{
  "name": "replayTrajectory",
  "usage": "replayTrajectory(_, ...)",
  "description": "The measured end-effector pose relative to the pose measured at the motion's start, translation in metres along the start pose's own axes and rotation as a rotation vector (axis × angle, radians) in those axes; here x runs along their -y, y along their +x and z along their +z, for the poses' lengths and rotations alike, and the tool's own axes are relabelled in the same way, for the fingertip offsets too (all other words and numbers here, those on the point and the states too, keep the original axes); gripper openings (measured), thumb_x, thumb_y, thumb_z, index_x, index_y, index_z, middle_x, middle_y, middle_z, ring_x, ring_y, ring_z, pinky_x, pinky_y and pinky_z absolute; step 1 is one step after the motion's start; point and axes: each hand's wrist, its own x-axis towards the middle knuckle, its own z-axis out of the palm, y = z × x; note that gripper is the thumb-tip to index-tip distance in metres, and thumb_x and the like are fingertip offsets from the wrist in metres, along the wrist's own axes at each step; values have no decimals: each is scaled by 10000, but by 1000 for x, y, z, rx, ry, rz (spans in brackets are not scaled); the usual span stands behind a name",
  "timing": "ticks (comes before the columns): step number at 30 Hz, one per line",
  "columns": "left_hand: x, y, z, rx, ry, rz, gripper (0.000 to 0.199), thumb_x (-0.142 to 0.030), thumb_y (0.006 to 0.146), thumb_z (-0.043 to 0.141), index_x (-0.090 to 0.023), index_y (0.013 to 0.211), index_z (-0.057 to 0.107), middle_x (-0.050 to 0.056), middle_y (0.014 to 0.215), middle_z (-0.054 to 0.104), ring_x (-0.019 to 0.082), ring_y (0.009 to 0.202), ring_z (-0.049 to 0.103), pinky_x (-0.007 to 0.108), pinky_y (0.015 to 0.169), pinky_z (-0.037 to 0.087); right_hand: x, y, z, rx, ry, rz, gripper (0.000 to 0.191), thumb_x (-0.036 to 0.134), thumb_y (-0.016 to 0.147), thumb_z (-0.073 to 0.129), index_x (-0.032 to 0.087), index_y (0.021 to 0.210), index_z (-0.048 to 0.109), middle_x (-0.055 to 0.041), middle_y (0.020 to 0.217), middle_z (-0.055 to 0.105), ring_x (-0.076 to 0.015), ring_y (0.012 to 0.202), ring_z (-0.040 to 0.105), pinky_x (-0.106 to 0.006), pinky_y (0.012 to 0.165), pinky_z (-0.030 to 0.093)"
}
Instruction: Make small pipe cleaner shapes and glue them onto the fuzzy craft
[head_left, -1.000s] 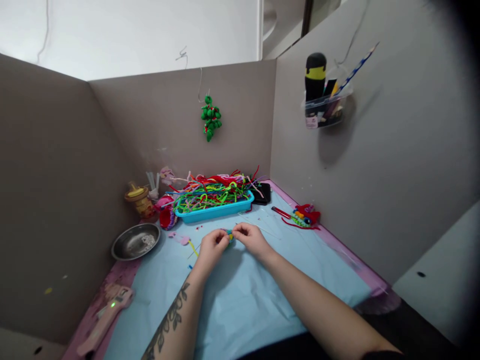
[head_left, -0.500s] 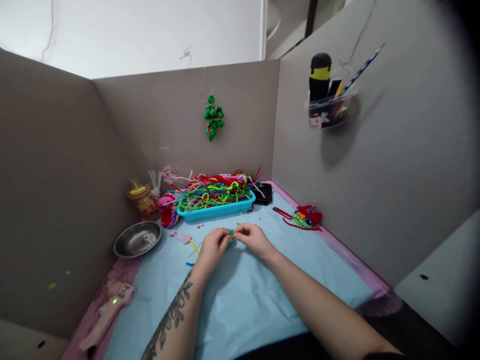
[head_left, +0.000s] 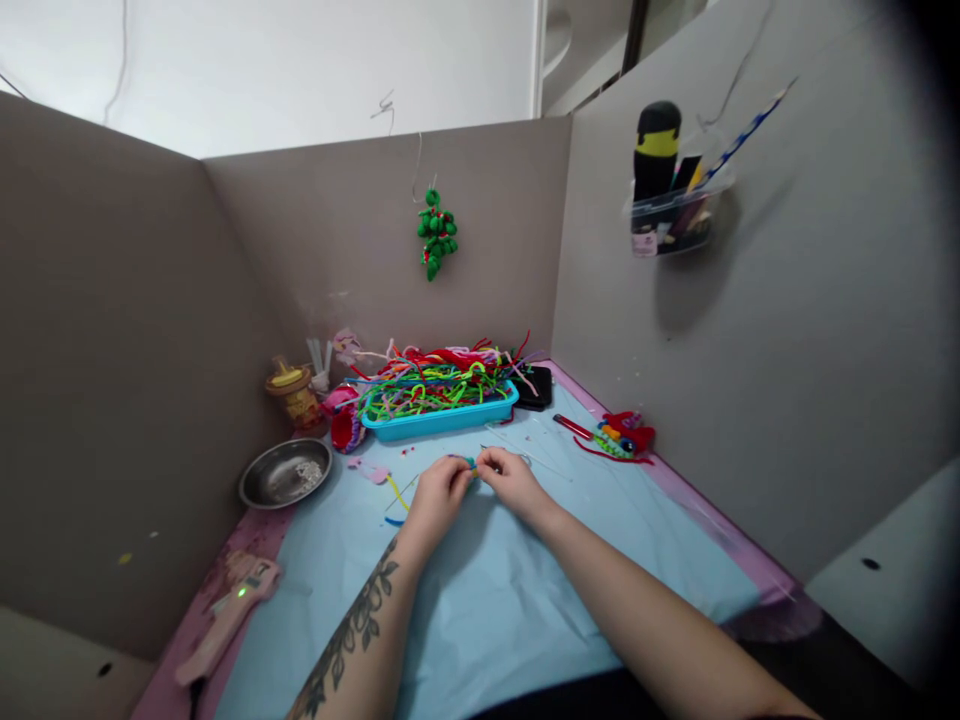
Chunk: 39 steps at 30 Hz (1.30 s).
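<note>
Pinching a small teal-and-yellow piece between their fingertips, the left hand and the right hand meet over the middle of the blue-covered table; from here, the fingers hide most of it. Toward the table's far edge sits a blue tray heaped with fuzzy coloured stems. Along the left edge I see a metal bowl with pale bits inside, and nearer the front left corner a pink glue gun, its green light glowing. A red figure lies by the right edge.
</note>
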Motion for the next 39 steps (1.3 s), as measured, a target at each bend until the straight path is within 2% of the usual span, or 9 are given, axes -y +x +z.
replayTrajectory(9, -3, 2, -2, 6, -121, -141, 162, -269, 768, 525, -159, 767, 643, 35, 755, 655, 150, 679, 567, 253, 654, 432, -5, 2, -1, -75, 41, 35, 108, 292, 717, 507, 198, 664, 499, 42, 561, 440, -125, 547, 399, -232, 525, 308)
replayTrajectory(14, -8, 2, 0, 40, -278, -277, 194, -318, 726, 555, -142, 766, 626, -6, 577, 583, 119, 521, 513, 225, 521, 401, -1, 1, 2, -64, 161, 77, 132, 317, 717, 514, 196, 670, 489, 60, 523, 409, -105, 484, 356, -230, 490, 287)
replayTrajectory(19, -11, 1, 3, 88, -364, -362, 197, -330, 726, 542, -140, 768, 575, -34, 520, 522, 96, 458, 459, 208, 469, 367, 0, 0, 7, -42, 271, 126, 172, 345, 711, 542, 190, 674, 476, 71, 509, 392, -87, 449, 334, -220, 458, 255)
replayTrajectory(26, -4, 1, 9, -25, -234, -180, 92, -248, 706, 562, -159, 694, 540, -20, 628, 540, 111, 590, 481, 218, 570, 387, 1, -1, 10, -33, 378, 159, 208, 365, 701, 574, 192, 673, 463, 76, 515, 402, -72, 430, 334, -219, 451, 254)
replayTrajectory(34, -6, -1, 7, -123, -114, -56, 143, -301, 764, 553, -164, 737, 584, -2, 673, 554, 119, 592, 484, 236, 579, 388, 3, -1, 11, 51, 646, 296, 284, 403, 641, 652, 187, 646, 469, 61, 511, 445, -64, 419, 347, -219, 438, 226)
replayTrajectory(39, -8, -1, 5, -172, -25, 5, 125, -291, 782, 561, -171, 762, 592, 2, 684, 540, 122, 606, 480, 239, 582, 381, 5, -2, 10, 86, 719, 320, 289, 387, 625, 684, 181, 648, 483, 54, 523, 464, -62, 433, 359, -214, 438, 233)
